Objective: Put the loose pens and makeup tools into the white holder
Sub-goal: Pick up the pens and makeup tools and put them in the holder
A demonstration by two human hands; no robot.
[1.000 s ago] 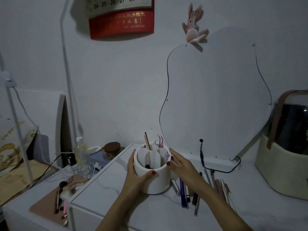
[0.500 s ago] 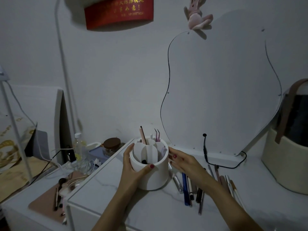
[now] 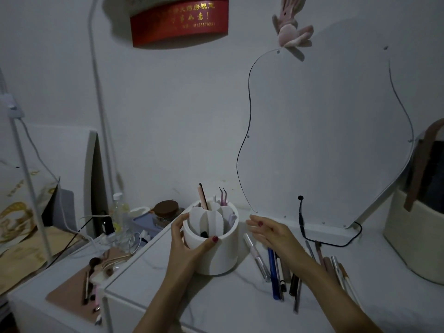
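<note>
Our right hand [image 3: 271, 233] has left the round white holder [image 3: 211, 246], fingers loose; our left hand [image 3: 186, 246] still grips its smooth wall.

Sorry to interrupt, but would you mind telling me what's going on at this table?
A person is tidying pens and makeup tools into a white holder. The left hand grips the holder, which already has a few tools standing in it. The right hand hovers open beside it, above the loose pens lying on the table.
</note>
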